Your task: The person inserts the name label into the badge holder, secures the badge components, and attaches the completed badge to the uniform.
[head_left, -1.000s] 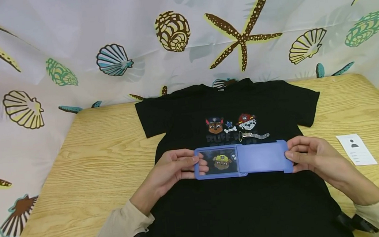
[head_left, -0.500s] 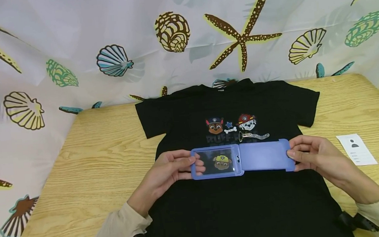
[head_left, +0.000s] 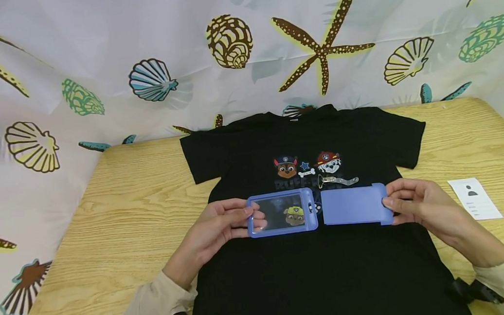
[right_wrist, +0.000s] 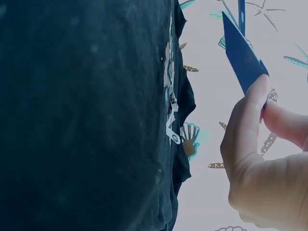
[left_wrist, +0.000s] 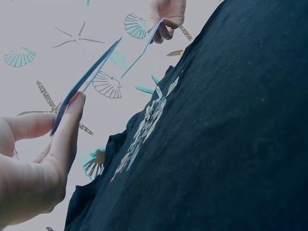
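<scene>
My left hand [head_left: 221, 225] pinches the left end of a blue badge holder frame [head_left: 283, 232] with a clear window and a slot at its right end. Through the window the shirt print shows. A solid blue sliding back panel [head_left: 352, 206] is pinched at its right end by my right hand [head_left: 422, 209]. A narrow gap separates the two pieces. Both are held above a black T-shirt [head_left: 321, 270] laid flat. The left wrist view shows the frame [left_wrist: 86, 82] edge-on between thumb and fingers; in the right wrist view the panel [right_wrist: 243, 60] tilts up from the fingertips.
A metal clip with a clear strap [head_left: 339, 180] lies on the shirt's printed chest, just beyond the panel. To the right, a white ID card [head_left: 474, 199] lies on the wooden table [head_left: 119, 206]. Behind the table hangs a cloth with shells and starfish [head_left: 190, 30].
The panel has come fully out of the frame, and a gap now shows between them. My left hand has moved left with the frame, my right hand slightly right with the panel.
</scene>
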`<control>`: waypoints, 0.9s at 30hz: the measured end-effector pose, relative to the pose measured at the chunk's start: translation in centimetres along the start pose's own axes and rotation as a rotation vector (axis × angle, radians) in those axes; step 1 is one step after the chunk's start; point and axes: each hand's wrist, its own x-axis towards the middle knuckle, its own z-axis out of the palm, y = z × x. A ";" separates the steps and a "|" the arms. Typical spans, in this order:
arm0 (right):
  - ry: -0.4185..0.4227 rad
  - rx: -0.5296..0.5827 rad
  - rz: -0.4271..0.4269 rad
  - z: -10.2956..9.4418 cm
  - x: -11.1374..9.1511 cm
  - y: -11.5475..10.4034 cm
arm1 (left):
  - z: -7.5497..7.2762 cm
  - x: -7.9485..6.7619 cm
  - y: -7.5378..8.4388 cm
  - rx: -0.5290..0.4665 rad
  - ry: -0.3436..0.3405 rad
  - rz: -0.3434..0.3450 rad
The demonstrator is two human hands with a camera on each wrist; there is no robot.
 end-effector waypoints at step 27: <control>-0.012 -0.107 0.065 0.0 1.8 -0.2 | 0.0 0.0 0.0 0.034 0.002 -0.013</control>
